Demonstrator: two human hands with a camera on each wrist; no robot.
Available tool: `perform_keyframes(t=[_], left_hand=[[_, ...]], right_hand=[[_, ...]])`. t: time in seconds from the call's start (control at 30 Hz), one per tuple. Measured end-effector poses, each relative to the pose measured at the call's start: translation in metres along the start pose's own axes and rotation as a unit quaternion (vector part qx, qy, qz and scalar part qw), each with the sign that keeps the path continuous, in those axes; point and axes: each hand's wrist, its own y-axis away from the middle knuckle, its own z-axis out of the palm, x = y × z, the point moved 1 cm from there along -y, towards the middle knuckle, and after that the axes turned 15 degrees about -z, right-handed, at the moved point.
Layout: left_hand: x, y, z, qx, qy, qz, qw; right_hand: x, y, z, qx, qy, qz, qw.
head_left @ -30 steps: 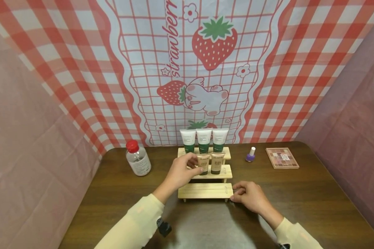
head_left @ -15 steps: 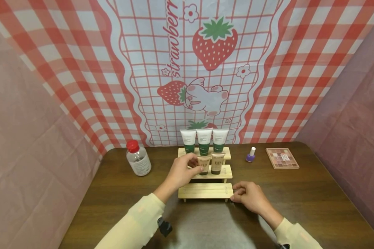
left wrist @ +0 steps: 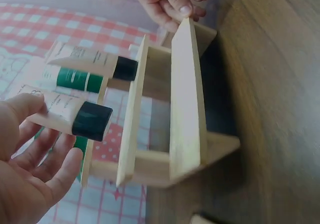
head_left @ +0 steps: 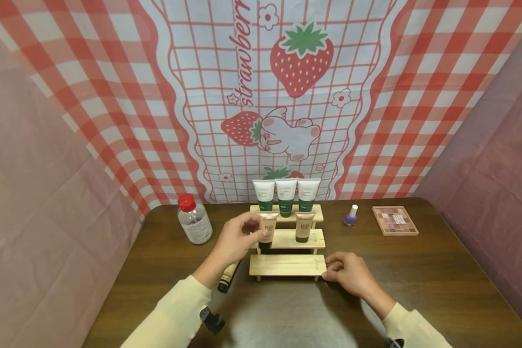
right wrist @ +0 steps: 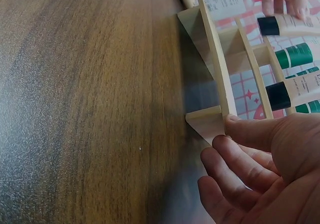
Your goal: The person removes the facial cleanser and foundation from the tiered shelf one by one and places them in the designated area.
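Note:
My left hand pinches a beige BB cream tube with a black cap, upright at the left end of the middle step. In the left wrist view a gap shows between this tube's cap and the step. A matching BB cream tube stands farther right on that step. My right hand grips the right end of the three-step wooden stand at its lowest step, thumb on the board's edge. Three white and green tubes stand along the top step.
Left of the stand another beige tube lies on the table, partly behind my left wrist. A clear bottle with a red cap stands at the back left. Purple nail polish and an eyeshadow palette are at the back right.
My left hand has moved left with its BB cream tube, widening the gap to the other one. The tube lying on the table has come into sight. My right hand stays put.

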Motion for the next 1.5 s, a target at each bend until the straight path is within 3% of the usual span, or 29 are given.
perform_keyframes(t=[0.13,0.43,0.6,1.0,1.5], left_hand=[[-0.017,0.007,-0.014,0.011,0.009,-0.026,0.9996],[-0.073,0.023,-0.04,0.033,-0.015,-0.087,0.9956],[-0.094,0.03,-0.053,0.036,0.005,-0.113,0.9929],[-0.122,0.036,-0.064,0.039,-0.026,-0.154,0.987],[-0.136,0.038,-0.062,0.026,-0.021,-0.18,0.983]], right_hand=[[0.0,-0.001,0.0,0.0,0.001,0.0,1.0],[0.001,0.0,-0.001,-0.003,0.005,-0.003,1.0],[0.002,0.0,0.0,-0.003,0.005,-0.005,1.0],[0.002,-0.001,0.0,0.0,0.005,-0.006,1.0],[0.001,0.0,0.0,0.004,0.006,-0.001,1.0]])
